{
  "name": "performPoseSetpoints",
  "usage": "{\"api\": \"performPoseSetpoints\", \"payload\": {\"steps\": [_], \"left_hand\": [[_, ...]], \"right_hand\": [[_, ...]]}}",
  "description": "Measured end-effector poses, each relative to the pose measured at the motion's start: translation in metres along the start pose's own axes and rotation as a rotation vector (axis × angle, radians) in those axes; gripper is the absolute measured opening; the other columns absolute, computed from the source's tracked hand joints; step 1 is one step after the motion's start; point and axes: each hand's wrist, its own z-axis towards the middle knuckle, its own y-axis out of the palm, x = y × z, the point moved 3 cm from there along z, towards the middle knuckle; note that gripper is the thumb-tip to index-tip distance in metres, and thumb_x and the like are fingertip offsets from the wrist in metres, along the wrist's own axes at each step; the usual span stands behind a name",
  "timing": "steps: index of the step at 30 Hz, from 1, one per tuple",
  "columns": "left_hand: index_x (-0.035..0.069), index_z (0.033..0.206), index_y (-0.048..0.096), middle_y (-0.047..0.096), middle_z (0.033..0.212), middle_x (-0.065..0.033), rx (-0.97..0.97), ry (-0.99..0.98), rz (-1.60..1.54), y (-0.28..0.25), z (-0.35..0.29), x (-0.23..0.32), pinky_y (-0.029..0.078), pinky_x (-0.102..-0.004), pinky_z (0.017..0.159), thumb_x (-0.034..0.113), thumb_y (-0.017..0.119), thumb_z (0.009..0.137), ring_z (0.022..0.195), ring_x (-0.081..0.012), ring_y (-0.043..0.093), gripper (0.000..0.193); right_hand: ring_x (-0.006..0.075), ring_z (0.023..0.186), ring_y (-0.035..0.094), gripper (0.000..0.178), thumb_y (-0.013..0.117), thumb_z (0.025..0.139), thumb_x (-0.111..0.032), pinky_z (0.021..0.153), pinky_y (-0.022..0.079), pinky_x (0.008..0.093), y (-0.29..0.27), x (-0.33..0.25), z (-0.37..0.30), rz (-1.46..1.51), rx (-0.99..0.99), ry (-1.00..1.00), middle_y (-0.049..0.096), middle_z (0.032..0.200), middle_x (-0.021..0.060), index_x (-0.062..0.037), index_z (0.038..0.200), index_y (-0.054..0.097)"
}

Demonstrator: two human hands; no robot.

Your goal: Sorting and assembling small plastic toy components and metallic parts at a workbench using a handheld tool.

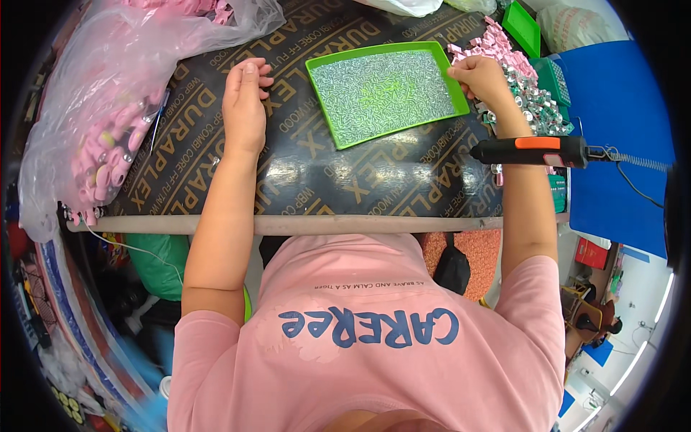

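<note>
Right grip (481, 78) — at green tray (327, 68) edge

Green tray (322, 72) of small silver screws (381, 90) lying on the black worktop.
It is sitting flat, slightly skewed, screws spreading thinly across it.

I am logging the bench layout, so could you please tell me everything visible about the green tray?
The green tray is a shallow rectangle, apparently plastic, with a low raised rim. It lies flat and slightly skewed on the dark printed board, ahead of the person. A thin, dense layer of small silvery metal pieces covers its floor, with green showing through near the middle. The right hand rests at its right rim; the left hand lies apart on the board.
</note>
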Motion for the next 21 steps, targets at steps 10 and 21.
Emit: {"api": "performPoseSetpoints", "payload": {"steps": [10,21], "left_hand": [[0.002,0.124,0.061,0.065,0.113,-0.0061,-0.01,0.004,0.03,0.003,-0.001,0.0,0.045,-0.0263,0.084,0.033,0.046,0.109,0.096,-0.0112,0.057,0.038],[0.004,0.119,0.065,0.068,0.112,-0.0051,-0.01,0.026,0.089,0.003,-0.001,-0.001,0.045,-0.0265,0.084,0.037,0.048,0.108,0.097,-0.0107,0.058,0.038]], "right_hand": [[0.0094,0.051,0.055,0.017,0.078,0.087,-0.017,0.047,0.044,0.0268,0.0,0.009,0.007,-0.195,0.095,-0.07,0.064,0.064,0.0017,-0.001,0.089,0.075],[0.0298,0.078,0.072,0.023,0.078,0.081,-0.028,0.073,0.056,0.0401,0.001,0.008,0.013,-0.258,0.24,-0.205,0.074,0.083,0.0137,-0.0081,0.092,0.078]]}}
